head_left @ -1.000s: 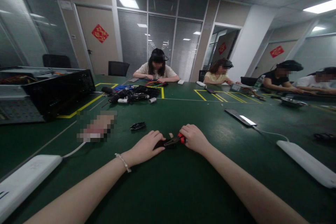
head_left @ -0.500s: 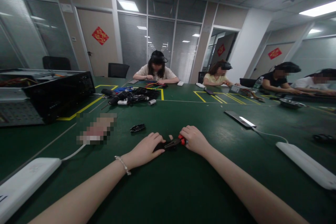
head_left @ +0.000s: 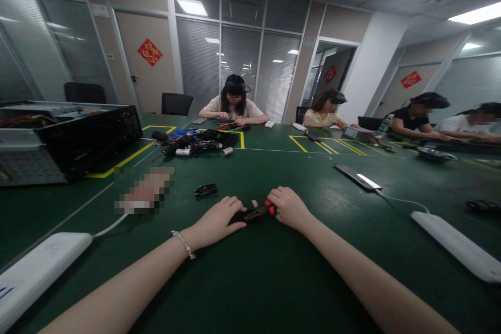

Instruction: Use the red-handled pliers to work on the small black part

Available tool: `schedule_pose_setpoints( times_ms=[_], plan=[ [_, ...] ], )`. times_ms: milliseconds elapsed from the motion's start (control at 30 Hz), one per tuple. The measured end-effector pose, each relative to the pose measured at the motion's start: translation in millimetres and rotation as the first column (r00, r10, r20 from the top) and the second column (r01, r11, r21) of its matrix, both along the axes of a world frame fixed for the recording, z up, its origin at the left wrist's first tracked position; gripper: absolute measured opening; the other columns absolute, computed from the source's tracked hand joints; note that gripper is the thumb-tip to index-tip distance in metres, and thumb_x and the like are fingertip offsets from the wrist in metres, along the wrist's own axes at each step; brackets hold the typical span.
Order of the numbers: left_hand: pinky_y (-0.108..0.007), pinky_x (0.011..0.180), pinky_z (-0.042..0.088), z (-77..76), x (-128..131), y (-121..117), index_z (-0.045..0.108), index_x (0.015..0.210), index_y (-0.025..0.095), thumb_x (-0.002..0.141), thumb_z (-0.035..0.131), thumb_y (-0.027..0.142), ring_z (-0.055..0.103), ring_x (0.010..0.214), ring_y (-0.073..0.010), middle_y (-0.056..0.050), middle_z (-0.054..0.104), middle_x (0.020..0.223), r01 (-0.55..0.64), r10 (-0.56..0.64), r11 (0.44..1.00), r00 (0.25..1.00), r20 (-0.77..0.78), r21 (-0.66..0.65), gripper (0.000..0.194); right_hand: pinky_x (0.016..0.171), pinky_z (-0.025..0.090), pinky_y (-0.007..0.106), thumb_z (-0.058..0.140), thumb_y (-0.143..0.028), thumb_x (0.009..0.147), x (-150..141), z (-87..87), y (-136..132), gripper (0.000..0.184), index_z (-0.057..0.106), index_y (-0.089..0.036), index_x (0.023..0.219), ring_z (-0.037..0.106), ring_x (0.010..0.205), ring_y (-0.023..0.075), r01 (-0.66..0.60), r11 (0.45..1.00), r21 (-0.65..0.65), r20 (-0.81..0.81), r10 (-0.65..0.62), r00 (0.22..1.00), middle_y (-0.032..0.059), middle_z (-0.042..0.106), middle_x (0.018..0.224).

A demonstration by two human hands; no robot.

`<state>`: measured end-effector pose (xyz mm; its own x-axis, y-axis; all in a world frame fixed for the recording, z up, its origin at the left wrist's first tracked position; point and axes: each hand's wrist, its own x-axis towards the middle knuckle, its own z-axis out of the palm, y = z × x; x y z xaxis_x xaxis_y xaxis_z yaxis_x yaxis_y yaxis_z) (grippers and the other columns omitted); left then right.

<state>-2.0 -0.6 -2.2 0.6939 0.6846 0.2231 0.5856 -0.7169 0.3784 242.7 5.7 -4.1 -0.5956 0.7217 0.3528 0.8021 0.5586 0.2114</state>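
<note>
My right hand [head_left: 288, 205] is wrapped round the red handles of a pair of pliers [head_left: 258, 213]. The pliers' dark jaws point left, towards my left hand [head_left: 219, 220]. Between the thumb and fingers of that hand is a small black part [head_left: 238, 216], and the pliers' tips reach it. Whether the jaws bite on the part cannot be made out. A small pale scrap [head_left: 254, 203] lies just beyond the pliers. Further to the left, a black plastic piece [head_left: 205, 190] rests on the green table [head_left: 250, 282].
At left stands an open black computer case [head_left: 94, 141], with a pile of tools and cables [head_left: 191, 142] beside it. White power banks [head_left: 50, 266] and a phone [head_left: 357, 177] flank my arms, joined by cables. Several people sit along the far side.
Almost nothing differs. Both hands keep their hold on the pliers and the black part, with at most a slight shift of the view.
</note>
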Motion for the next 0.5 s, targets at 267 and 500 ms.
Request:
schedule_pose_setpoints(
  times_ms=[267,500],
  plan=[
    [-0.03,0.075,0.04,1.4,1.1,-1.1,0.05,0.101,0.021,0.081,0.051,0.034,0.047,0.09,-0.0189,-0.003,0.05,0.1,-0.011,0.011,1.0,1.0,-0.022,0.001,0.023,0.071,0.032,0.027,0.051,-0.01,0.066,0.0,1.6,-1.2,0.02,0.055,-0.015,0.084,0.045,0.079,0.0163,0.004,1.0,-0.012,-0.007,-0.004,1.0,0.0049,0.055,0.086],
    [-0.031,0.076,0.04,2.4,0.5,-1.0,0.05,0.101,0.022,0.082,0.05,0.035,0.047,0.091,-0.0192,-0.002,0.049,0.1,-0.01,0.01,1.0,1.0,-0.022,-0.004,0.023,0.071,0.033,0.028,0.052,-0.01,0.066,-0.6,3.0,-2.6,0.019,0.055,-0.016,0.084,0.046,0.079,0.0165,0.014,1.0,-0.018,-0.012,-0.015,1.0,0.0053,0.055,0.086]
  ],
)
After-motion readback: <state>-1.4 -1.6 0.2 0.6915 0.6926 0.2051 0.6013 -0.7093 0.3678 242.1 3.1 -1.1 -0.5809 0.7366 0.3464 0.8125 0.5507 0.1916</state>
